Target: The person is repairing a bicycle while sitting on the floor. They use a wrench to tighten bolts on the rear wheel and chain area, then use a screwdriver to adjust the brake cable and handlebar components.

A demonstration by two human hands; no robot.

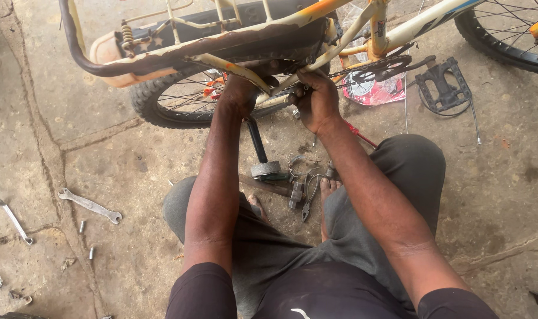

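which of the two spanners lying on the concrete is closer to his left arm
The larger grey spanner, lying beside the person's left knee. The slimmer, paler spanner lies farther out, near the picture's left edge.

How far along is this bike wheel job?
Done: nothing I can confirm; wrenches lie set aside on the floor. In hand: the left hand and right hand grip the frame by the rear wheel. Left: loose bolts and pliers suggest fastening remains.

Bicycle frame (pixel 233 44) and rear wheel (pixel 174 100) seemingly crowd both hands.
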